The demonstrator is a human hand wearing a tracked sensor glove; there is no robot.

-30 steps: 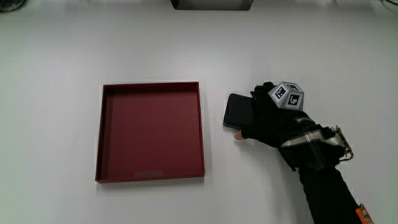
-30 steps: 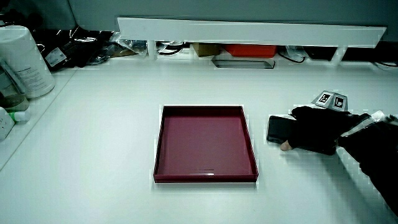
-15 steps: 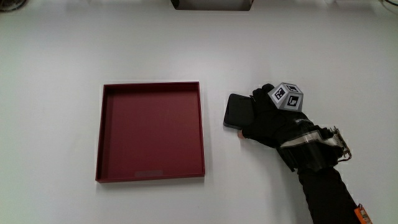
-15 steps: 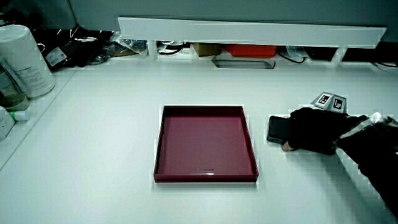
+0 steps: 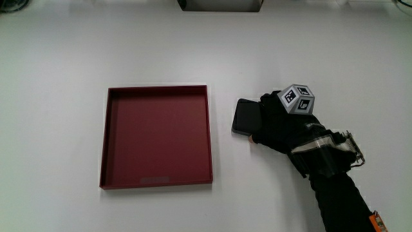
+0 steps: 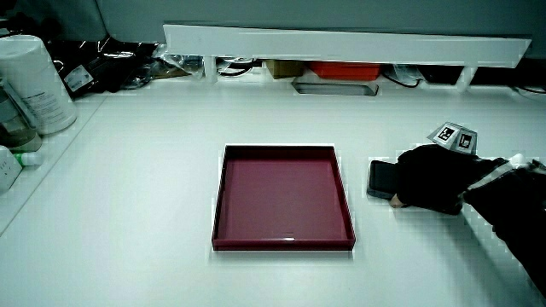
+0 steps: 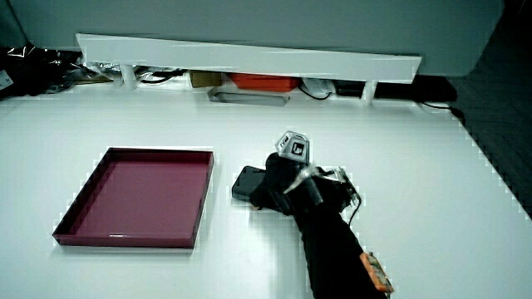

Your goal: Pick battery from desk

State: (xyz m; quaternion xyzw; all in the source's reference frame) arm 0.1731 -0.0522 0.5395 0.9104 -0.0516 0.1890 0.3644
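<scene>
Hands first: only one here, the black-gloved hand (image 5: 275, 125) with a small patterned cube (image 5: 298, 100) on its back. It's lying flat on the white tabletop (image 5: 322, 51), draped over the end of a flat black rectangular battery (image 5: 244, 116). Its fingers (image 5: 265, 103) are wrapped over the battery's top and a thumb tip peeks out at the nearer edge, so it's clamped on the battery, which sits down on the tabletop.

Going by size, the white tabletop carries everything. Next is the shallow dark red square tray (image 5: 156, 136), with nothing in it. The battery lies just beside the tray, with a thin strip of bare tabletop between them, not touching. Both side views agree: tray (image 6: 281, 207) and battery (image 6: 381, 178) are side by side, and the hand (image 7: 278, 183) covers the battery end away from the tray (image 7: 137, 196).
</scene>
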